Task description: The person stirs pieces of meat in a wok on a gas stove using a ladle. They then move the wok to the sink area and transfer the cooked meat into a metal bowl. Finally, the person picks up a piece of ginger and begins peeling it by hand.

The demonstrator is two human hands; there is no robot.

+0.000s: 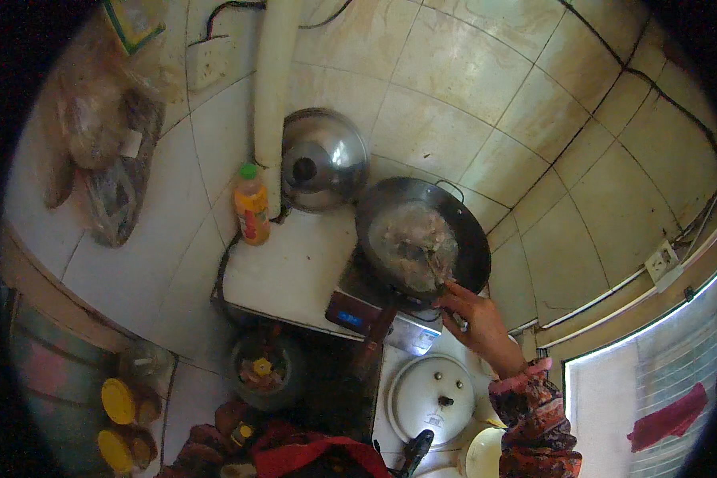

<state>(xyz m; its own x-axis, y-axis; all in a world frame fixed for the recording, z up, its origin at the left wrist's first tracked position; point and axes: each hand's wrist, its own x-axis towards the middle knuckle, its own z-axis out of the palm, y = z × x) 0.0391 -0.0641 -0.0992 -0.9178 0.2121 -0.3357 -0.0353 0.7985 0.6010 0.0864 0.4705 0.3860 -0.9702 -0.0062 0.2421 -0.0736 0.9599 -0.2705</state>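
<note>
My right hand (475, 319) grips a thin cooking utensil (433, 266) at the near right rim of a black wok (475, 245). The utensil's far end dips into pale, cloudy liquid with pieces of food (409, 236), too blurred to name. Beneath the wok is an induction cooker (358, 315) with a lit blue display. The wok's brown handle (379, 331) points toward me. My left hand cannot be made out; only a patterned sleeve (200, 451) shows at the lower left, beside red cloth (316, 457).
A domed metal lid (328, 158) leans on the tiled wall behind a white tabletop (293, 269). Beside a pipe (275, 89) stands a green-capped bottle (252, 209). A pressure cooker (430, 397) and pale bowl (484, 457) are near my right arm; yellow-lidded jars (119, 400) stand lower left.
</note>
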